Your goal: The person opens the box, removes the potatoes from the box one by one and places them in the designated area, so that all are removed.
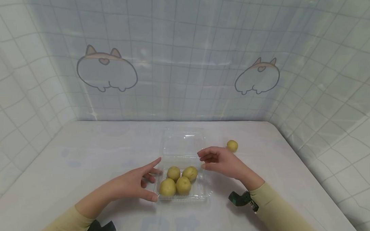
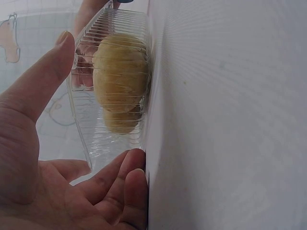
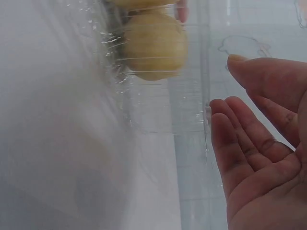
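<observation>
The open box (image 1: pixel 202 185) with four potatoes (image 1: pixel 183 185), its length running 12 to 6 o'clock, sits at 3 o'clock from the spread left hand (image 1: pixel 135 185) and 8 o'clock from the empty, relaxed right hand (image 1: pixel 220 161), which is nearer the loose potato (image 1: pixel 232 145) at its 1 o'clock.

White table (image 1: pixel 89 139) backs onto pale gridded rear wall (image 1: pixel 188 34) with two cartoon animal outlines (image 1: pixel 107 72), gridded side walls (image 1: pixel 336 76) flanking.

On the pale tabletop (image 1: pixel 95 146), a clear plastic container (image 1: pixel 183 198) is supported, its lid (image 1: pixel 184 141) folded open toward the far edge; farther right, a round yellow potato (image 1: pixel 232 145) is carried, apart from it.
</observation>
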The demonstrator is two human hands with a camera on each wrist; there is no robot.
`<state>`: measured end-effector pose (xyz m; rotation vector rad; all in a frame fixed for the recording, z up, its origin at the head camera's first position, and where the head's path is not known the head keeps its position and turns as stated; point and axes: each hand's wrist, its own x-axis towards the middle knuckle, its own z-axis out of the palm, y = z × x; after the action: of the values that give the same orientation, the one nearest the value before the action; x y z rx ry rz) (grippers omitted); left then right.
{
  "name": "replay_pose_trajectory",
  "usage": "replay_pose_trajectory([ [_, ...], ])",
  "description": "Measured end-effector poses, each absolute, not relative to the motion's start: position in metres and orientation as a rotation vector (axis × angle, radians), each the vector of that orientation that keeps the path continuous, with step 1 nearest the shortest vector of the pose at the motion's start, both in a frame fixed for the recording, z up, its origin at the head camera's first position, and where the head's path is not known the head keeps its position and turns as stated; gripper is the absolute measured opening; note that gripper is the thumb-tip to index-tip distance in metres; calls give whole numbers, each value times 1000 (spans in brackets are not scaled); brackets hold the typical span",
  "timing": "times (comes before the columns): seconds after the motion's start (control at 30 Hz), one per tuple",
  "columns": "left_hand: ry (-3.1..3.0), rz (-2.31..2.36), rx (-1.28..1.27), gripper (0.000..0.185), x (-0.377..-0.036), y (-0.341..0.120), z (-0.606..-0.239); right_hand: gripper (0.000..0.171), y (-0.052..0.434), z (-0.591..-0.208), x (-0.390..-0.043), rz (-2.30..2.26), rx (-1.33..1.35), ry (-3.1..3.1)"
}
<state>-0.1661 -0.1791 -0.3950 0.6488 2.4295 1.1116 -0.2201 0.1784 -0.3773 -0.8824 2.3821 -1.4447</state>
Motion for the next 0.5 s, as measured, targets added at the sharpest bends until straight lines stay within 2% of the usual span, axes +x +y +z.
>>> replay_pose_trajectory([
  [0.5,2427,1113,630,115,-166,-179,-395,39,163,-379,-209,-1065,-1217,2641],
])
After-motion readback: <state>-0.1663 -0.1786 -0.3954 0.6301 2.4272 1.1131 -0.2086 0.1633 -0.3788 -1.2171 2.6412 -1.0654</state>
